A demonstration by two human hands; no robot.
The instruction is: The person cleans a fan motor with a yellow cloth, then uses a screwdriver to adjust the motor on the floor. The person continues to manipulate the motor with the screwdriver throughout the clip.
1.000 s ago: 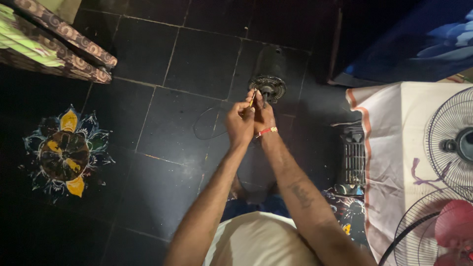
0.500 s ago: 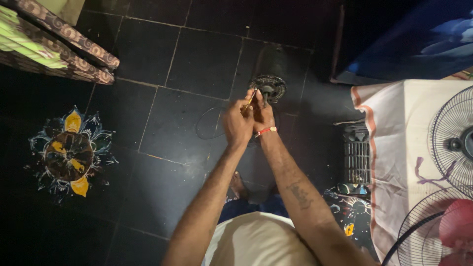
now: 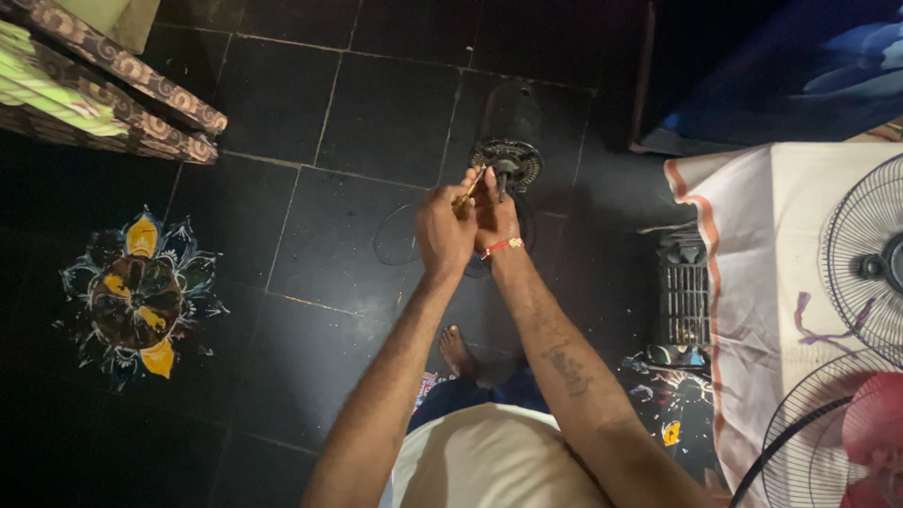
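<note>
Left hand (image 3: 444,229) and right hand (image 3: 493,214) are raised together, pressed side by side, both closed on a thin yellowish-handled tool (image 3: 469,187) held between them. The tool's tip points up toward the black round fan motor unit (image 3: 508,150), which stands on the dark tiled floor (image 3: 376,113) just beyond the hands. A red band circles the right wrist. A thin dark cord (image 3: 395,246) lies looped on the floor beside the left hand. A bare foot (image 3: 458,350) rests on the floor below the forearms. At the right edge, wire fan grilles (image 3: 861,249) lie on a white cloth (image 3: 752,273). A painted flower pattern (image 3: 136,292) marks the floor to the left.
</note>
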